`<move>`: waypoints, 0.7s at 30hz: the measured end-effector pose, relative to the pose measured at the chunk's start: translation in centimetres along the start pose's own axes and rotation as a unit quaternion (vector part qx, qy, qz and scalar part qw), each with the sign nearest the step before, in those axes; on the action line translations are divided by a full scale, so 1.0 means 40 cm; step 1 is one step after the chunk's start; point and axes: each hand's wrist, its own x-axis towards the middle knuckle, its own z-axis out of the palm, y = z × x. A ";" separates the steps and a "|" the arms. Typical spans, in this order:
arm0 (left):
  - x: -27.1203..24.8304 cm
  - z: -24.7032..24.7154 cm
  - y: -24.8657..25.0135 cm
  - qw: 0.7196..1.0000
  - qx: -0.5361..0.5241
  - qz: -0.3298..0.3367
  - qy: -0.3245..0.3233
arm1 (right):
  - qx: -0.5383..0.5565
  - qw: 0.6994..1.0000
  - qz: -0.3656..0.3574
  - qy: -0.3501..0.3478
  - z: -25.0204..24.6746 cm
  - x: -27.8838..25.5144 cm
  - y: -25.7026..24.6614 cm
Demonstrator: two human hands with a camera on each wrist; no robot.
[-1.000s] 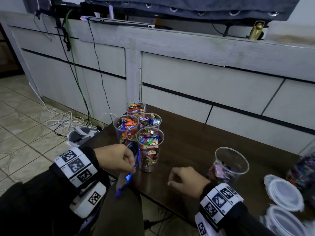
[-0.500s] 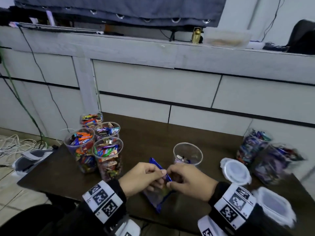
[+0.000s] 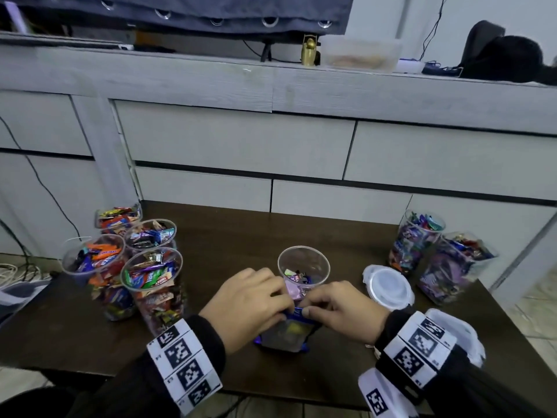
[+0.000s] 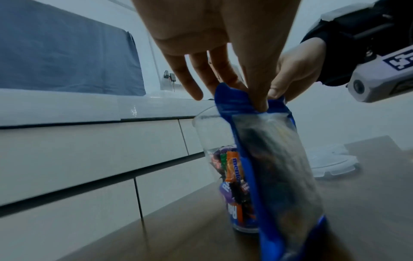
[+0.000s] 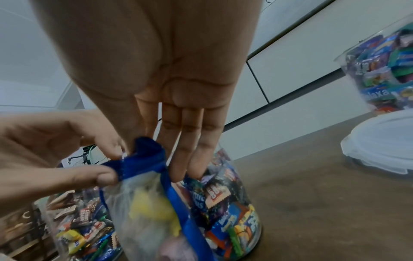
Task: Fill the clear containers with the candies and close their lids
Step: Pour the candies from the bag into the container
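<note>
A blue-edged candy bag (image 3: 286,333) with a see-through front stands upright on the dark table (image 3: 226,267), just in front of a clear container (image 3: 303,260) that holds a few candies at its bottom. My left hand (image 3: 281,309) and right hand (image 3: 304,310) both pinch the bag's top edge from either side. In the left wrist view my thumb and fingers grip the blue top of the bag (image 4: 279,159), with the container (image 4: 210,137) behind it. The right wrist view shows the bag (image 5: 152,203) pinched at its top by both hands.
Several full open containers (image 3: 150,282) cluster at the table's left. Two more full containers (image 3: 416,239) stand at the right. One white lid (image 3: 387,285) lies right of the container and another lid (image 3: 458,333) by my right wrist. Grey cabinet drawers (image 3: 235,140) back the table.
The bag came from my left hand at the table's left edge to the middle. My right hand joined it on the top edge, and both now sit closer to the container.
</note>
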 end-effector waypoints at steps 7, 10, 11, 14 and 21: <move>0.024 0.009 0.008 0.999 0.040 0.017 0.006 | -0.047 0.997 0.042 0.032 -0.004 -0.012 -0.010; 0.026 0.023 0.020 0.999 0.038 0.019 -0.008 | -0.102 0.991 0.066 0.057 0.001 -0.016 -0.023; 0.027 0.026 0.024 0.999 0.038 0.020 -0.016 | -0.116 0.988 0.077 0.061 0.005 -0.019 -0.026; 0.032 0.029 0.026 0.999 0.036 0.015 -0.025 | -0.150 0.981 0.096 0.077 0.022 -0.025 -0.034; 0.029 0.024 0.023 0.999 -0.009 -0.018 -0.039 | -0.184 0.971 0.099 0.115 0.052 -0.022 -0.038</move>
